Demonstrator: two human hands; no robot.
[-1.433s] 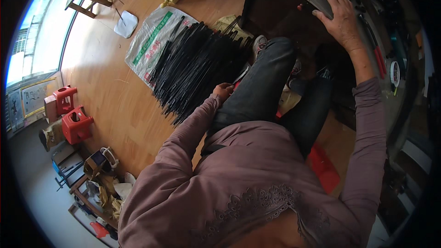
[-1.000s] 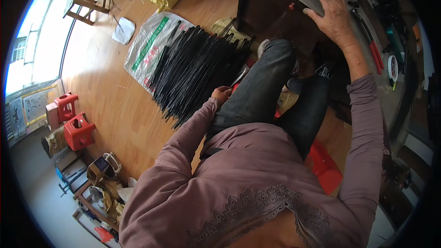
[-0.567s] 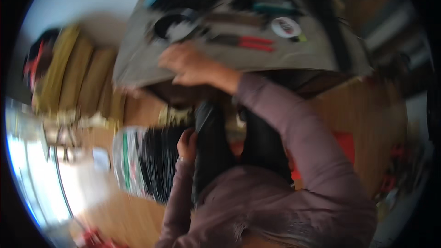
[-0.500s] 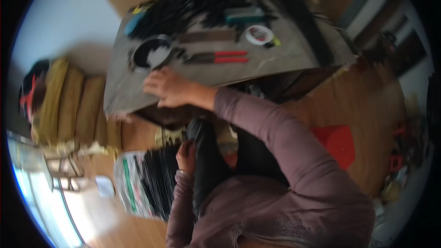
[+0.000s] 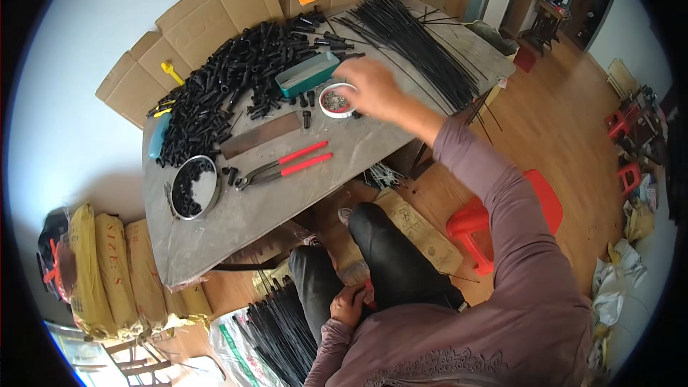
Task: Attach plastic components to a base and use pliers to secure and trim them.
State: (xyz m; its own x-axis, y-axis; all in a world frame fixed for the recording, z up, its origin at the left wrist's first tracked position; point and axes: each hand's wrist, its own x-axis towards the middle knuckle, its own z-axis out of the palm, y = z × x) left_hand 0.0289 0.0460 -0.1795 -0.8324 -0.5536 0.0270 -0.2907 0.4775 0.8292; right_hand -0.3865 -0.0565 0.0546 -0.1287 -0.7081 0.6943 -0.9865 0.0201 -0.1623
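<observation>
The person wears a long-sleeved top of soft, dusty mauve cloth (image 5: 459,330), which has a darker trim of openwork flowers (image 5: 451,365) across the chest. The wrinkled mauve right sleeve (image 5: 494,193) ends on the forearm, and the wrinkled mauve left sleeve (image 5: 331,347) reaches near the wrist. Both the bare right hand (image 5: 376,89) and the bare left hand (image 5: 347,304) are uncovered. Below are long, dark grey, almost black trousers (image 5: 408,265), slightly faded at the knees.

Swung across the tabletop (image 5: 247,211) with the right hand (image 5: 373,89), from beside the round tray (image 5: 206,188) to the white tin (image 5: 335,115); drawn in with the left hand (image 5: 347,306) from the left thigh (image 5: 315,292)'s outer side to its inner side.
</observation>
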